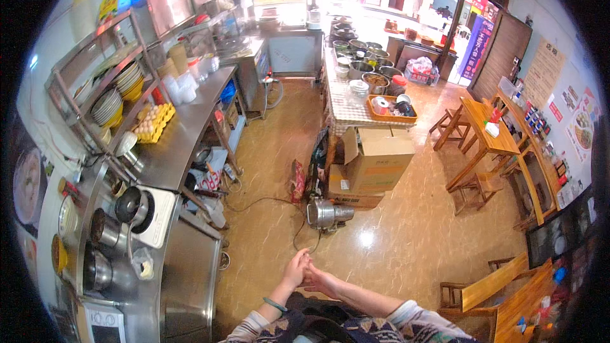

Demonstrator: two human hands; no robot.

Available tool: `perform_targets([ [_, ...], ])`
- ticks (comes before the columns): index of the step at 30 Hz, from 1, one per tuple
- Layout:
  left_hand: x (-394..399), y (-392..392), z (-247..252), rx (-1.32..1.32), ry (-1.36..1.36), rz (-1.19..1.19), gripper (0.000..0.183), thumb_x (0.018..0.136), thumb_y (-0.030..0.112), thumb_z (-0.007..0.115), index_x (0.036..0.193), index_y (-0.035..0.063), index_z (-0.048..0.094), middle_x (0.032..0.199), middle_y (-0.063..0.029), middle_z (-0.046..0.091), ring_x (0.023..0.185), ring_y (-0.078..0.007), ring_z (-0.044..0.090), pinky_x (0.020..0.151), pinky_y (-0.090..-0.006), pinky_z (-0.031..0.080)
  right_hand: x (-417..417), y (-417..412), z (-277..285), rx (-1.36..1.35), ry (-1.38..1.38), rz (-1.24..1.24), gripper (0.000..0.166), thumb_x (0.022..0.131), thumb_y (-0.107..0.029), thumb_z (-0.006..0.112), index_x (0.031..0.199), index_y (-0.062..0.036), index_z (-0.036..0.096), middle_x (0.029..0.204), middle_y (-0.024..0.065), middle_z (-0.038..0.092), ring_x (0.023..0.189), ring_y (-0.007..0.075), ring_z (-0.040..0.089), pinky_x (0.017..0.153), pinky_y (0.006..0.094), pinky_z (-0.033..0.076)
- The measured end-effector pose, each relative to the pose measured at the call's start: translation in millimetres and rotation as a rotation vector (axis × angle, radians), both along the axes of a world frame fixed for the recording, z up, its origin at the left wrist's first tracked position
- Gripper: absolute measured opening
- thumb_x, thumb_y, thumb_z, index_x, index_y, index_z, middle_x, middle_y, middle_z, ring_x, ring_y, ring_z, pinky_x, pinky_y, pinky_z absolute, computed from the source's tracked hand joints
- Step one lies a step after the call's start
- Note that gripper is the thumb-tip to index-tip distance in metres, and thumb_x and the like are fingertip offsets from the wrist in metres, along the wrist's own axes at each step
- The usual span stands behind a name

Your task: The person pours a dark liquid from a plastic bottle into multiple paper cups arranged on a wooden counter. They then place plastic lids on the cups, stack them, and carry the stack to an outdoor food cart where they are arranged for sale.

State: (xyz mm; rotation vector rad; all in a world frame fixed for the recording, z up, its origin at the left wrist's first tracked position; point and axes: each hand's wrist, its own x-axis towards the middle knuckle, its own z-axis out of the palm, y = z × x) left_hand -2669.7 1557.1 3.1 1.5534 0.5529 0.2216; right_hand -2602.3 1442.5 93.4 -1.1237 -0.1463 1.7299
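My left hand (pixel 296 268) and my right hand (pixel 324 282) touch each other low in the middle of the view, in front of my body. A bangle circles my left wrist. The fingers overlap, so whether either hand is closed is unclear; no object shows between them. Beyond them on the floor lies a metal machine with a round steel body (pixel 321 214) and a cord. To the left, a black frying pan (pixel 129 205) rests on a pot on a white induction cooker (pixel 162 214).
A steel counter (pixel 164 157) on the left bears a yellow tray of eggs (pixel 155 124). Cardboard boxes (pixel 381 162) stand by a table with a checked cloth (pixel 348 109), which holds several pots. Wooden tables and stools (pixel 481 186) stand at right. The cord crosses the tiled floor.
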Motion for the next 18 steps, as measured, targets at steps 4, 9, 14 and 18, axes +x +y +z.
perform_targets([
  [4,70,15,-12,0.334,0.026,0.079,0.017,0.083,0.011,0.051,0.094,-0.0001,0.056,0.085,-0.0075,0.061,0.073,-0.0144,0.057,0.066,-0.0265,0.047,77,-34,-13,0.431,0.369,0.076,0.052,0.088,-0.045,0.031,0.113,-0.0028,0.048,0.112,0.0114,0.052,0.104,0.02,0.048,0.09,0.0321,0.035],
  [9,159,22,-27,-0.059,0.016,0.213,0.014,0.082,0.007,0.05,0.071,0.0013,0.055,0.064,-0.0083,0.059,0.054,-0.0116,0.055,0.05,-0.0233,0.045,218,-68,-30,0.134,-0.537,-0.026,0.03,0.087,-0.019,0.043,0.108,0.0022,0.049,0.098,0.0094,0.058,0.085,0.0153,0.055,0.079,0.0268,0.043],
  [14,323,-21,2,-0.11,-0.026,0.169,0.032,0.085,0.02,0.049,0.056,0.0067,0.046,0.047,0.0008,0.044,0.042,-0.0068,0.043,0.039,-0.0213,0.034,359,-175,-43,-0.248,-0.493,-0.496,0.028,0.085,-0.021,0.045,0.104,-0.0017,0.052,0.091,0.0097,0.061,0.079,0.0158,0.058,0.073,0.0259,0.044],
  [18,494,-78,54,-0.292,0.067,-0.134,0.045,0.087,0.037,0.045,0.052,0.0075,0.043,0.049,-0.0038,0.049,0.044,-0.0107,0.047,0.045,-0.0234,0.038,447,-262,-55,-0.359,-0.515,-0.705,0.027,0.083,-0.021,0.047,0.102,-0.0032,0.052,0.088,0.0098,0.061,0.075,0.0154,0.059,0.069,0.0257,0.044],
])
